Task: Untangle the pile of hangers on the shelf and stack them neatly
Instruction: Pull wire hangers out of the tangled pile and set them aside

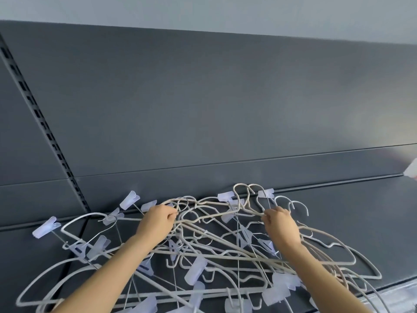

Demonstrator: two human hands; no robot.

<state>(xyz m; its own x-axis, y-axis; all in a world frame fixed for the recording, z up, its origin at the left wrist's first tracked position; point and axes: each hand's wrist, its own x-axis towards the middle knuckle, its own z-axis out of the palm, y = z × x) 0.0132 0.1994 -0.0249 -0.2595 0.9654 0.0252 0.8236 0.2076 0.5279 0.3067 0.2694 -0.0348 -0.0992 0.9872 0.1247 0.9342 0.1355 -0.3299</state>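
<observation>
The head view looks down and forward at a dark grey shelf (338, 211), and the pile of hangers (195, 269) lies across most of it, from the left front corner to the right front edge. They are thin white and cream wire hangers, crossed over one another at many angles with their hooks caught among the bars. Clear plastic clips (129, 199) on thin metal rods stick out of the heap, several pointing up along its back and left side.

The left hand (155, 222) reaches in over the middle of the pile. Its fingers are curled tight around a bunch of wires, just where several hooks loop together. The right hand (281, 224) is well apart from it, to the right. Its fingertips pinch the end of a cream hanger (225, 215) whose bar runs between the two hands, lifted a little above the rest. Other hangers and clip rods cross under that bar, and two hooks stand up just behind it. Both forearms lie over the front part of the pile.

Behind the shelf rises a dark grey back panel (203, 109), with a slotted upright (42, 123) slanting down its left side. A pale wall (203, 10) shows above. A small white object (411, 171), cut off by the right edge, sits at the back of the shelf.
</observation>
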